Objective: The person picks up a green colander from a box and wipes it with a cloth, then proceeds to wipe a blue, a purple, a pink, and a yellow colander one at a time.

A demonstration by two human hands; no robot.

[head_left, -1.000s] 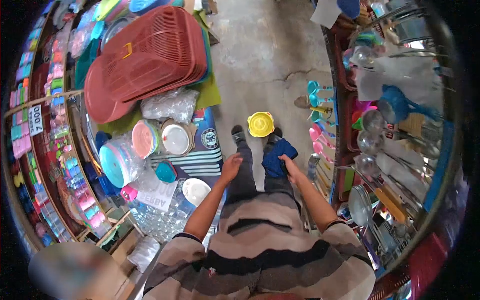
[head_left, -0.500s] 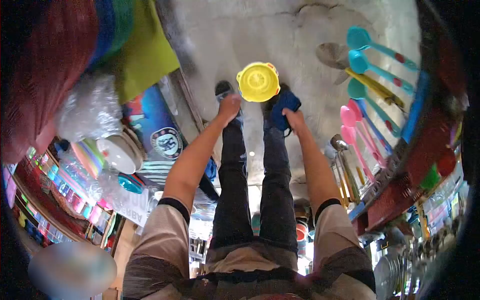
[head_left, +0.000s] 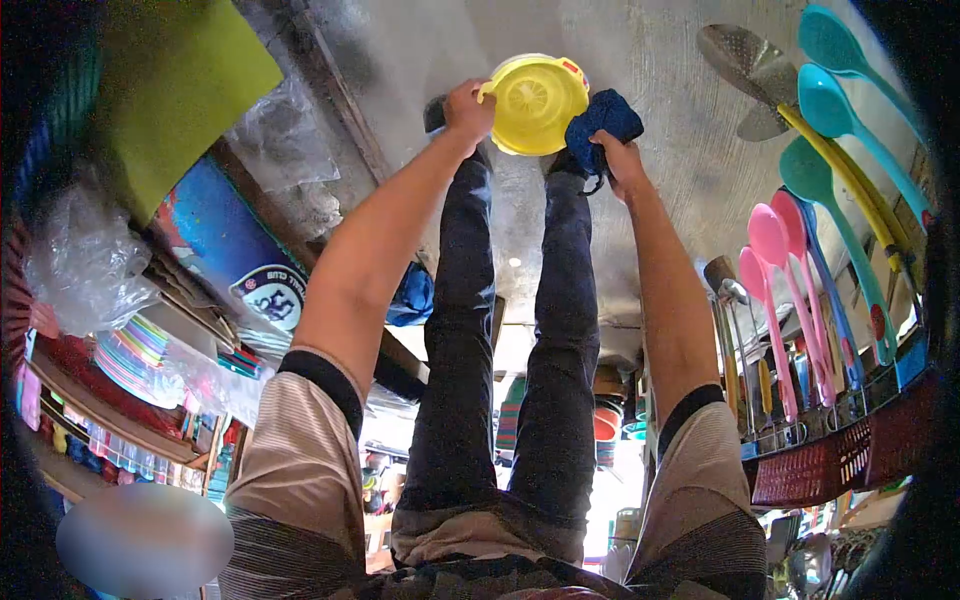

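Yellow plastic fills the top of my view: a round yellow plastic bowl (head_left: 534, 103) sits on the grey concrete floor (head_left: 660, 180) by my shoes. My left hand (head_left: 467, 108) pinches its near rim, fingers closed over the edge, probably to lift or steady it. My right hand (head_left: 618, 155), just beside the bowl, has its grip closed on a bunched dark blue cloth (head_left: 600, 120). Open floor lies between; to the right, long-handled pink and teal plastic ladles (head_left: 800, 250) crowd the aisle's edge.
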